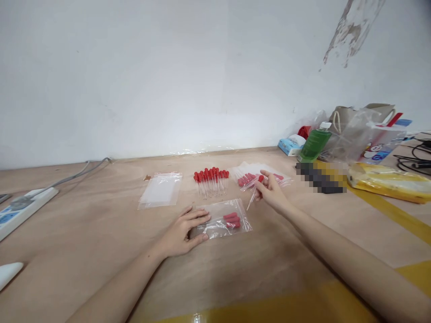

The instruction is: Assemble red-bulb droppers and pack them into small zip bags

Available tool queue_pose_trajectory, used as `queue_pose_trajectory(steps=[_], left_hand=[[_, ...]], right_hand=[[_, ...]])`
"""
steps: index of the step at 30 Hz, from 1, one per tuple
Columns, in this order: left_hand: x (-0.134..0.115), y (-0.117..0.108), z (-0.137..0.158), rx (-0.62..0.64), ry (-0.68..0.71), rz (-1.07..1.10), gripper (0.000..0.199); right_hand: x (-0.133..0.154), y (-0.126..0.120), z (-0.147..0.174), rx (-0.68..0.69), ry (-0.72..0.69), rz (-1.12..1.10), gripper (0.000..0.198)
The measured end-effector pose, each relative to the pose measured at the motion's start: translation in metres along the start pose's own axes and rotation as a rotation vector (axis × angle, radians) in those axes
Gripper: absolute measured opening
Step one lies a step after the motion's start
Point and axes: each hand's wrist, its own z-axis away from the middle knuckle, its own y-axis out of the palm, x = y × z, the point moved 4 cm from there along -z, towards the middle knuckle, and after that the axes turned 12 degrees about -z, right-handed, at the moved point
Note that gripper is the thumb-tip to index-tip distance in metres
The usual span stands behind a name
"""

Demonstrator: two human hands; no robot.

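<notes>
My left hand (188, 231) rests palm down with its fingers spread over the left end of a clear zip bag (217, 208). Inside that bag lie several droppers with red bulbs (231, 220). Between the fingertips of my right hand (269, 190) is a single dropper (253, 197), red bulb up and glass tip slanting down to the left. Behind the bag, a row of loose red-bulbed droppers (211, 175) lies side by side, tips toward me. Filled bags of droppers (245, 172) are piled beyond my right hand, which partly hides them.
Flat zip bags (161, 190) are stacked on the left of the wooden table. A power strip (28, 208) sits at the far left. To the right stand a green bottle (315, 142), a tissue pack (290, 146), plastic bags and a yellow package (387, 181). A wall closes the back.
</notes>
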Motion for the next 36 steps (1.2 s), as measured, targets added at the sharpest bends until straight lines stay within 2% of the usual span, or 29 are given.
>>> queue_pose_trajectory(steps=[4,8,10,13,15,19,25,28,33,36], left_hand=[[-0.001,-0.001,0.0,0.008,-0.001,-0.007,0.047],[-0.002,-0.002,-0.001,0.005,0.005,-0.016,0.046],[-0.002,-0.002,0.0,0.005,0.003,-0.025,0.047],[-0.001,-0.002,0.002,-0.011,-0.033,-0.039,0.055],[0.0,-0.001,0.003,-0.013,-0.059,-0.044,0.058],[0.002,0.001,0.004,0.014,-0.083,-0.053,0.059],[0.002,0.002,0.003,0.003,-0.066,-0.046,0.059],[0.004,0.003,0.004,0.004,-0.078,-0.051,0.059],[0.004,0.003,0.003,0.003,-0.073,-0.047,0.06],[0.003,0.002,0.002,-0.009,-0.054,-0.037,0.058]], right_hand=[[-0.014,-0.015,0.013,-0.082,-0.018,-0.089,0.044],[-0.025,-0.008,0.019,-0.112,0.058,-0.228,0.04],[-0.028,0.001,0.024,-0.071,0.126,-0.305,0.038],[-0.03,0.014,0.033,0.066,0.207,-0.347,0.034],[-0.03,0.019,0.039,0.164,0.189,-0.286,0.033],[-0.023,0.02,0.043,0.3,0.0,-0.028,0.026],[-0.017,0.019,0.041,0.335,-0.228,0.451,0.014],[-0.018,0.025,0.037,0.355,-0.289,0.504,0.014],[-0.022,0.033,0.034,0.311,-0.324,0.549,0.018],[-0.022,0.035,0.038,0.394,-0.369,0.621,0.015]])
